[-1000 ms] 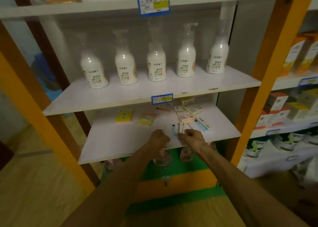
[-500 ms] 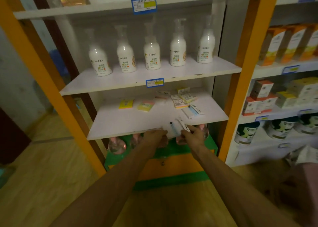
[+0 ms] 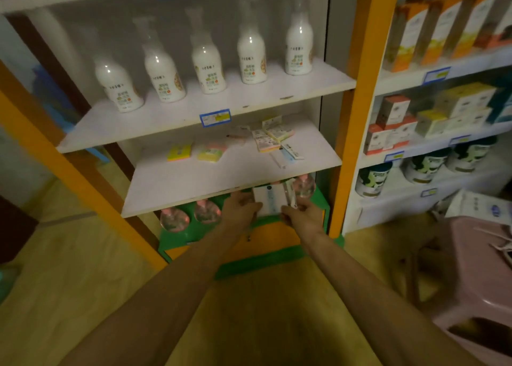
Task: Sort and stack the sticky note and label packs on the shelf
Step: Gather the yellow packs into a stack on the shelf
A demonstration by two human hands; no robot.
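Both hands hold a bunch of white label packs just below the front edge of the white shelf. My left hand grips their left side. My right hand pinches their right lower corner. On the shelf lie a yellow sticky note pack, a yellow-pink pack, a pile of pastel packs at the back right, and loose white-blue label packs in front of that pile.
White pump bottles stand on the shelf above. Clear round bottles sit under the working shelf. Orange uprights frame the bay. Boxes and tins fill the right-hand shelves. A pink plastic stool stands at right.
Both hands have drawn the label packs off the shelf front and down below its edge. The camera has pulled back and turned right.
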